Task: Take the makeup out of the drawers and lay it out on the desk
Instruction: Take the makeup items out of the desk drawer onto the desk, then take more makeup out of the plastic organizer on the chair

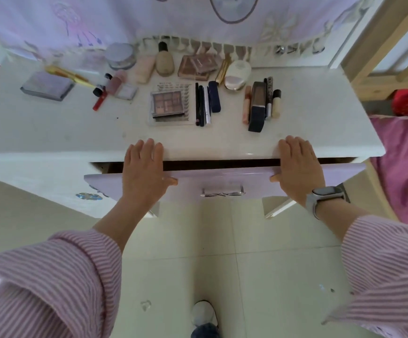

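Makeup [168,104] already lay across the desk [320,123]. Your left hand [144,172] and right hand [298,167] lay flat-fingered over the barely open drawer [222,179] front, holding nothing; probably closing it. Next: push evenly.

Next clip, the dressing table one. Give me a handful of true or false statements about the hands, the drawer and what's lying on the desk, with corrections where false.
1. Both hands rest on the top edge of the drawer front. True: the left hand and right hand lie on the drawer, fingers fairly straight.
2. The drawer is fully shut. False: a dark gap shows under the desk edge.
3. The eyeshadow palette lies on the desk. True.
4. The watch is on the left wrist. False: right wrist.
5. The right hand pulls the drawer handle. False: the handle is untouched between the hands.
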Motion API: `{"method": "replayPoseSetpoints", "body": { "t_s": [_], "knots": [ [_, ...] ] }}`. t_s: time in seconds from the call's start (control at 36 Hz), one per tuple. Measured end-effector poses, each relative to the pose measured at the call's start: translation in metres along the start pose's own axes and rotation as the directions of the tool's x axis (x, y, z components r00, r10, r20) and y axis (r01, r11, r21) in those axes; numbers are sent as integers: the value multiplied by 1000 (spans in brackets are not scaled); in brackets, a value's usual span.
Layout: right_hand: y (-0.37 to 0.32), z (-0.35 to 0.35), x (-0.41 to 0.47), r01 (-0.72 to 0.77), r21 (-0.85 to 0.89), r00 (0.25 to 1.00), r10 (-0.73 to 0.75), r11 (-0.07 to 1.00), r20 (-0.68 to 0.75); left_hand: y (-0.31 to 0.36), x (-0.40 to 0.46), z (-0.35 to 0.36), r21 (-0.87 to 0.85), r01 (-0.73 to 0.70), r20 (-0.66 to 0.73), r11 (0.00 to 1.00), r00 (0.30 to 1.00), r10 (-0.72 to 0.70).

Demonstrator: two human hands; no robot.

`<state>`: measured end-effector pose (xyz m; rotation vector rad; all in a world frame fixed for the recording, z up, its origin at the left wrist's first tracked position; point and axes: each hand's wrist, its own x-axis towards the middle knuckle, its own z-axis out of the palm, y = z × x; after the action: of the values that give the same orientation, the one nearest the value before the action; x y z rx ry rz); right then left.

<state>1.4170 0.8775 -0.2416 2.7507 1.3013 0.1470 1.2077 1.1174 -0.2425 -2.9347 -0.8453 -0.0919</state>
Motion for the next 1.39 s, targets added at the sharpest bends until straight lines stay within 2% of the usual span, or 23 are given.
{"method": "replayPoseSetpoints", "body": {
  "t_s": [0.19, 0.33, 0.42, 0.47, 0.58, 0.69, 0.78, 0.83, 0.92, 1.03, 1.11, 1.19, 1.28, 1.39],
  "knots": [
    [-6, -3, 8, -14, -32, 985, 8, 999, -174, 6, 11, 8, 14, 20, -155, 1000, 988, -17],
    [-5, 0, 8, -46, -44, 990, 39, 998, -134, 2, 11, 15, 40, 14, -193, 999, 981, -6],
    [-10, 1, 7, -105, 20, 988, 107, 994, -108, 4, 10, 14, -55, 42, -200, 998, 978, -53],
    [-19, 2, 1, -156, 76, 983, 162, 985, -86, 9, 3, 14, -128, 71, -167, 989, 982, -92],
    [-32, -8, -19, -237, 164, 972, 232, 958, 48, 14, -16, 5, -196, 106, 9, 975, 994, -106],
    [-33, -48, -21, -318, 238, 933, 258, 918, 252, 11, -29, -29, -280, 186, 144, 942, 978, -150],
    [-39, -97, -16, -273, 361, 922, 135, 892, 364, 7, -39, -73, -348, 286, 162, 893, 956, -243],
    [-48, -129, -18, -227, 491, 924, 27, 841, 381, 5, -53, -109, -386, 320, 144, 865, 947, -286],
    [-69, -186, -27, -41, 602, 951, -154, 797, 268, 1, -89, -166, -441, 341, 97, 830, 938, -333],
    [-111, -266, -66, 202, 667, 921, -371, 717, 119, -4, -171, -242, -492, 400, 25, 774, 894, -446],
    [-147, -316, -113, 291, 738, 878, -476, 608, 46, -4, -252, -292, -490, 471, -87, 733, 811, -579],
    [-189, -352, -170, 397, 778, 784, -620, 486, -13, -2, -345, -325, -469, 616, -114, 633, 669, -735],
    [-239, -378, -234, 529, 756, 627, -778, 386, -42, 0, -447, -350, -440, 738, -144, 511, 504, -852],
    [-307, -403, -339, 667, 716, 360, -930, 206, -68, 19, -587, -376, -358, 886, -139, 294, 261, -955]
  ]
}}
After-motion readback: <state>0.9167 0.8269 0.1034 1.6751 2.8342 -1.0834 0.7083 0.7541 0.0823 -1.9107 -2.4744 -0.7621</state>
